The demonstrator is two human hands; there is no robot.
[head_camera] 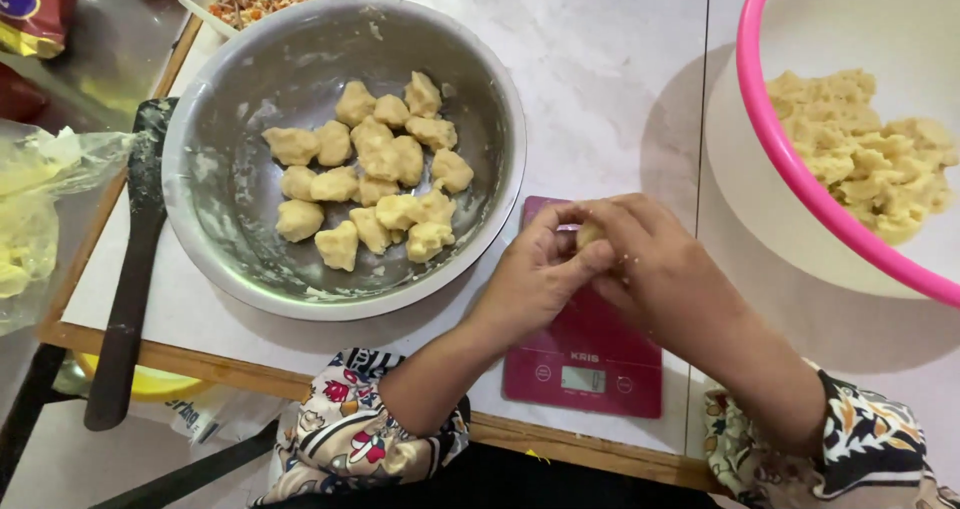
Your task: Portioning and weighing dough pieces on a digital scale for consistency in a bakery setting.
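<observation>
Both hands, left hand (535, 274) and right hand (655, 269), pinch one small dough lump (588, 235) between their fingertips above the pink scale (590, 354), just right of the steel bowl (250, 259).

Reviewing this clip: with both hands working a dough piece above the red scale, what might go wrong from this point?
1. The left hand and right hand pinch the small dough piece directly over the red kitchen scale; crumbs may fall on it and soil its surface.
2. The scale sits close to the table edge, near both forearms, so a nudge might shift it off.
3. The metal bowl already holds many pieces touching; they may stick together.
</observation>
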